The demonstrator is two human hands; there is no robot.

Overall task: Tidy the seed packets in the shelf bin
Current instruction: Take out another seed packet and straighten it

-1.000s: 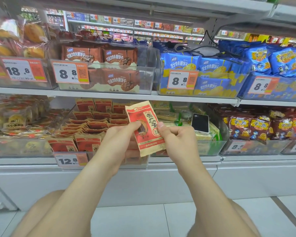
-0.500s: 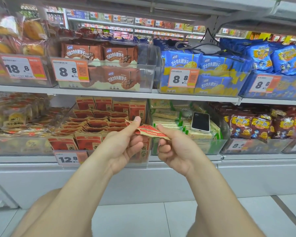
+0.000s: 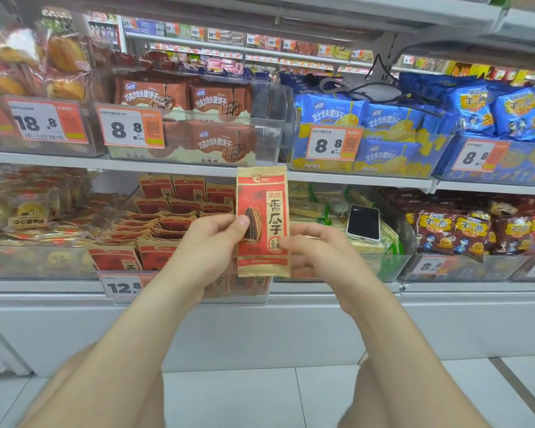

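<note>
Head view, left to right: price tag [image 3: 122,287] reading 12.8 hangs on the front of the clear shelf bin [image 3: 250,293] on the lower shelf. Red seed packets [image 3: 167,217] fill the bin, some upright at the back and front, the middle ones lying flat and overlapping. Left hand [image 3: 207,245] is raised in front of the bin, grip clamped on the held packet [image 3: 263,208], thumb on its printed face, fingers behind. Held packet is upright, face to the camera, in the air in front of the bin's right end, not in it. Right hand [image 3: 318,254] pinches the packet's lower right edge, slightly blurred. Phone [image 3: 363,223] lies on packets in the next bin. Dark red snack bags [image 3: 464,233] sit far right.
</note>
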